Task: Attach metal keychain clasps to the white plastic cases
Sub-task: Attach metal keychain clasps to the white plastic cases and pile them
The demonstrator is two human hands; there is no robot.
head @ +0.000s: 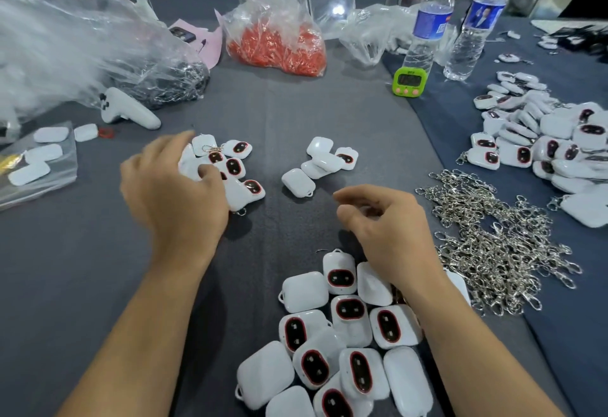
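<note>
My left hand (pixel 171 186), blurred by motion, lies with fingers spread over a cluster of white plastic cases (pixel 230 166); one of them carries a metal clasp on top. My right hand (pixel 385 229) hovers above the cloth with fingers loosely curled and nothing visible in it. Just under its wrist lies a near pile of white cases (pixel 329 334), many showing red-ringed dark windows. A small group of cases (pixel 316 163) sits between and beyond my hands. To the right of my right hand spreads a heap of metal keychain clasps (pixel 493 235).
A big pile of cases (pixel 543 147) fills the right edge. At the back stand a bag of orange pieces (pixel 276 44), a green timer (pixel 409 81) and two water bottles (pixel 427 21). A white controller (pixel 128 109) and clear plastic bags (pixel 65 38) lie at the left.
</note>
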